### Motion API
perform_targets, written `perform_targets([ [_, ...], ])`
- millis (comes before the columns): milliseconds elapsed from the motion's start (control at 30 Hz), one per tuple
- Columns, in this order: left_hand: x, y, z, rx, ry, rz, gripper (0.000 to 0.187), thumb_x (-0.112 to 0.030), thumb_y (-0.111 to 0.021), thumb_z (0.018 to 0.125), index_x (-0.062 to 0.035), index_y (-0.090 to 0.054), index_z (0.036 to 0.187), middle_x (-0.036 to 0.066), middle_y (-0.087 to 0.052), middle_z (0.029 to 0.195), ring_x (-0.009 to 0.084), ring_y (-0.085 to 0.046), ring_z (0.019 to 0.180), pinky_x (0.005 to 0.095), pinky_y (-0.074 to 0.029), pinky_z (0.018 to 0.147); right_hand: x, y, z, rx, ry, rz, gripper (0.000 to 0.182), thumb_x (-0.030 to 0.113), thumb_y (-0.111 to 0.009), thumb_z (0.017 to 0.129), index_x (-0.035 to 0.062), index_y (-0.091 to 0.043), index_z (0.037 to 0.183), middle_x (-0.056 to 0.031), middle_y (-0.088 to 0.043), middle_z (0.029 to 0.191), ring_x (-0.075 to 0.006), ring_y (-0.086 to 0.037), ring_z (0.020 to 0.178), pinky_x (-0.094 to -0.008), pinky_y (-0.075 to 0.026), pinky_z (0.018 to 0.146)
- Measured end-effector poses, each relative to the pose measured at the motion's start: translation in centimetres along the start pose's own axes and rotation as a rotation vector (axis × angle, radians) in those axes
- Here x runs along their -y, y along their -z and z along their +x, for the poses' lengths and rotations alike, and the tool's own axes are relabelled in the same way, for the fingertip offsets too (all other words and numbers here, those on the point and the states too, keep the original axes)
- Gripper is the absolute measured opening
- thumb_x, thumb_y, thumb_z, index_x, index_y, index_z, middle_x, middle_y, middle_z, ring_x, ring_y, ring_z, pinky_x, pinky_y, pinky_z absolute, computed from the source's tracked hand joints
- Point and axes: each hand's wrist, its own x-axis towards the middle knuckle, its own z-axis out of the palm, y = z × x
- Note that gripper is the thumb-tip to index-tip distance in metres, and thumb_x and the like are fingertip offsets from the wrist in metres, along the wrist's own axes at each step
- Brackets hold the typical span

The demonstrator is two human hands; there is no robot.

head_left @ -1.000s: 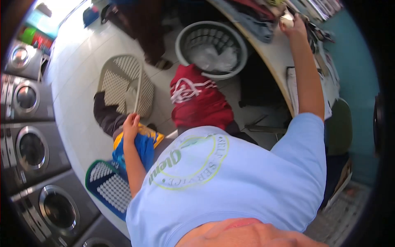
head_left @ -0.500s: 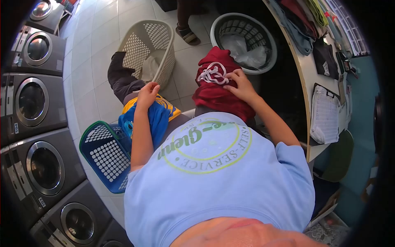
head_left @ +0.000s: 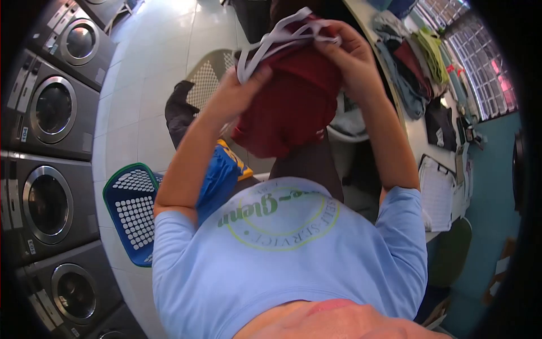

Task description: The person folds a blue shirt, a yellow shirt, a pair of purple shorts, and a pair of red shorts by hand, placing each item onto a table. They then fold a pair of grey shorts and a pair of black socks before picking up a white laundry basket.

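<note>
A dark red laundry bag (head_left: 288, 107) with a white drawstring cord (head_left: 271, 39) hangs in front of my chest, lifted off the floor. My left hand (head_left: 237, 93) grips its left side just under the cord. My right hand (head_left: 353, 56) holds the gathered top on the right. Below the bag, a blue and yellow bag (head_left: 223, 175) sits beside my left forearm, untouched by either hand.
A blue laundry basket (head_left: 130, 217) lies on the tiled floor at left, a beige basket (head_left: 206, 79) behind it with a dark garment (head_left: 178, 110). Front-loading washers (head_left: 48, 203) line the left wall. A curved counter (head_left: 420, 135) at right carries folded clothes (head_left: 415, 62) and a clipboard (head_left: 437, 192).
Both hands took hold of the red bag and raised it from the floor to chest height. My left hand left the blue bag. The view tilted upward.
</note>
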Motion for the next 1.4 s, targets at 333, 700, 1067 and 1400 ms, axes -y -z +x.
perform_targets([
  [333, -13.9, 9.9, 3.7, -0.285, -0.602, 0.463, 0.022, -0.019, -0.057, 0.088, -0.001, -0.068, 0.095, 0.01, -0.068, 0.083, 0.015, -0.061, 0.077, 0.0275, -0.046, 0.074, 9.4, 3.7, 10.1, -0.094, 0.497, -0.556, 0.023, 0.019, -0.051, 0.094, 0.0037, -0.058, 0.109, -0.0028, -0.063, 0.096, -0.0115, -0.059, 0.085, -0.0264, -0.048, 0.073],
  [700, -14.2, 20.0, 2.9, -0.074, -0.394, 0.67, 0.022, -0.024, -0.066, 0.085, -0.0037, -0.067, 0.095, -0.004, -0.063, 0.08, 0.0026, -0.055, 0.073, 0.0164, -0.043, 0.068, 15.0, 7.4, 13.1, -0.457, 0.301, -0.344, 0.032, 0.034, -0.05, 0.094, 0.0107, -0.056, 0.115, -0.0021, -0.063, 0.089, -0.0107, -0.061, 0.07, -0.0223, -0.048, 0.055],
  [1067, -11.1, 22.8, 2.0, -0.052, -0.344, 0.434, 0.022, -0.028, -0.06, 0.09, -0.0069, -0.064, 0.085, -0.009, -0.056, 0.072, -0.0016, -0.049, 0.064, 0.0147, -0.036, 0.059, 17.7, 8.9, 14.2, -0.396, 0.351, -0.486, 0.021, 0.026, -0.054, 0.089, 0.0073, -0.061, 0.094, -0.0053, -0.06, 0.079, -0.0165, -0.06, 0.063, -0.0301, -0.049, 0.057],
  [1400, -8.2, 17.8, 4.1, -0.916, -0.547, 0.279, 0.035, -0.03, -0.054, 0.092, 0.0043, -0.058, 0.093, 0.008, -0.062, 0.078, 0.0127, -0.059, 0.065, 0.0265, -0.047, 0.054, 17.9, 1.9, 11.3, -0.329, 0.506, -0.433, 0.019, 0.016, -0.046, 0.088, 0.0026, -0.058, 0.092, -0.0058, -0.057, 0.079, -0.0145, -0.057, 0.066, -0.0293, -0.046, 0.061],
])
